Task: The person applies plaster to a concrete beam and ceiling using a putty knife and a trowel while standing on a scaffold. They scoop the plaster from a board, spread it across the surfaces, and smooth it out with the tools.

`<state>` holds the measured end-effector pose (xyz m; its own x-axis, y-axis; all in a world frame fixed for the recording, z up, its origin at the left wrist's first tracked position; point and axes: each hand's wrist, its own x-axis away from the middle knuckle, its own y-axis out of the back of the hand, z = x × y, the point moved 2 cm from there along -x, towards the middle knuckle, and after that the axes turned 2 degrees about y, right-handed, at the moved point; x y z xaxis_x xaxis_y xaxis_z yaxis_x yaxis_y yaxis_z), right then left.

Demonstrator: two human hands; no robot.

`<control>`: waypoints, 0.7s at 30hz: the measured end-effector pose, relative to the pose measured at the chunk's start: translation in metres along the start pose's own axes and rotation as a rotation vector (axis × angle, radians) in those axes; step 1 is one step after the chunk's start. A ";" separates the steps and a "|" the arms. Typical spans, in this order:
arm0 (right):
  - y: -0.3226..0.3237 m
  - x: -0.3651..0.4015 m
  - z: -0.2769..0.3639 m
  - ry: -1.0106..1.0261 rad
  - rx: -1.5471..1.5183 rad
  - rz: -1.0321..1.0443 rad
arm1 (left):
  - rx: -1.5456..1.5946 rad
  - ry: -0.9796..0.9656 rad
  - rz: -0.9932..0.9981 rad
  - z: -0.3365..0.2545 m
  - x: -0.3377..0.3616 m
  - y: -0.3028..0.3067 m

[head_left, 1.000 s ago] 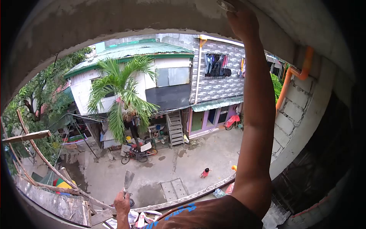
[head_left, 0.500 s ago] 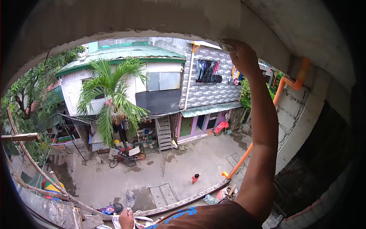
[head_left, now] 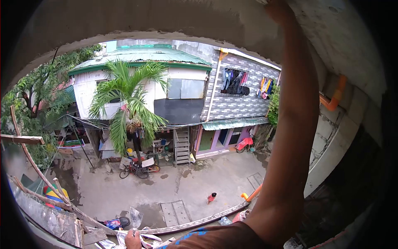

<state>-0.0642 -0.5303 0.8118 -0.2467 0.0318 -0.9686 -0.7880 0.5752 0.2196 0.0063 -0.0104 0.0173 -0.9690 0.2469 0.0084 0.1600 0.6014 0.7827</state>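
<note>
My left hand (head_left: 133, 240), low in the view, is closed around the handle of a small trowel (head_left: 136, 217) whose flat grey blade points up. My right arm stretches up on the right. At the top edge, my right hand (head_left: 280, 11) is against the underside of the grey plastered beam (head_left: 166, 18). Its fingers look closed, and what they hold is mostly out of sight. The beam's lower edge is rough and uneven.
Wooden poles (head_left: 35, 166) and boards stand at the left. An orange pipe (head_left: 333, 97) runs by the block wall at right. A curved ledge (head_left: 195, 225) borders the drop to the street, where a small person (head_left: 212, 198) and parked bicycles (head_left: 139, 169) are below.
My right hand has moved up and to the right along the beam. My left hand with the trowel has shifted slightly left and down. The street view has shifted a little.
</note>
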 end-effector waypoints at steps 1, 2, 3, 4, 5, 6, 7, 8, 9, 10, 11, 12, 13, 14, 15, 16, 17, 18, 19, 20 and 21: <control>-0.014 0.011 -0.006 0.099 0.058 0.046 | 0.038 -0.029 -0.023 0.010 0.001 -0.011; -0.029 0.029 -0.013 0.194 0.114 0.093 | 0.069 -0.054 -0.033 0.020 -0.001 -0.021; -0.026 0.069 0.001 0.252 -0.047 0.057 | 0.092 -0.073 -0.035 0.024 -0.001 -0.027; -0.018 0.116 0.023 0.310 -0.208 0.022 | 0.111 -0.088 -0.029 0.023 0.000 -0.029; -0.033 0.149 0.025 0.335 -0.155 0.029 | 0.136 -0.106 -0.020 0.021 0.000 -0.031; -0.042 0.173 0.027 0.362 -0.102 0.025 | 0.153 -0.123 -0.016 0.016 -0.003 -0.031; -0.030 0.192 0.040 0.294 -0.141 0.159 | 0.174 -0.144 -0.015 0.009 -0.006 -0.029; -0.021 0.211 0.050 0.217 -0.186 0.290 | 0.189 -0.169 -0.020 0.003 -0.008 -0.024; -0.024 0.223 0.054 0.237 -0.149 0.288 | 0.212 -0.200 -0.041 -0.006 -0.011 -0.019; -0.027 0.226 0.056 0.263 -0.111 0.280 | 0.226 -0.223 -0.064 -0.014 -0.015 -0.015; -0.023 0.221 0.057 0.294 -0.145 0.221 | 0.237 -0.235 -0.081 -0.019 -0.017 -0.012; -0.007 0.212 0.066 0.249 -0.187 0.190 | 0.239 -0.232 -0.101 -0.014 -0.023 -0.014; 0.008 0.195 0.073 0.311 -0.221 0.084 | 0.199 -0.179 0.018 0.000 -0.029 -0.021; 0.021 0.175 0.079 0.366 -0.255 -0.017 | 0.156 -0.123 0.141 0.012 -0.030 -0.025; 0.035 0.150 0.087 0.347 -0.211 -0.047 | 0.181 -0.147 0.114 0.016 -0.027 -0.023; 0.050 0.124 0.095 0.326 -0.165 -0.071 | 0.175 -0.139 0.114 0.022 -0.023 -0.021; 0.066 0.097 0.106 0.258 -0.199 -0.062 | 0.222 -0.114 0.094 0.029 -0.018 -0.021; 0.071 0.071 0.113 0.193 -0.232 -0.051 | 0.274 -0.089 0.075 0.037 -0.011 -0.025; 0.061 0.041 0.105 0.283 -0.216 -0.126 | 0.311 -0.133 0.035 0.057 -0.007 -0.035; 0.054 0.016 0.096 0.374 -0.201 -0.203 | 0.350 -0.178 -0.007 0.082 -0.005 -0.049; 0.051 0.005 0.095 0.381 -0.205 -0.202 | 0.334 -0.177 -0.019 0.096 -0.001 -0.053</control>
<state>-0.0519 -0.4232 0.8071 -0.2366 -0.3883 -0.8906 -0.9272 0.3642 0.0875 0.0173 0.0304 -0.0834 -0.9295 0.3432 -0.1348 0.2230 0.8144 0.5358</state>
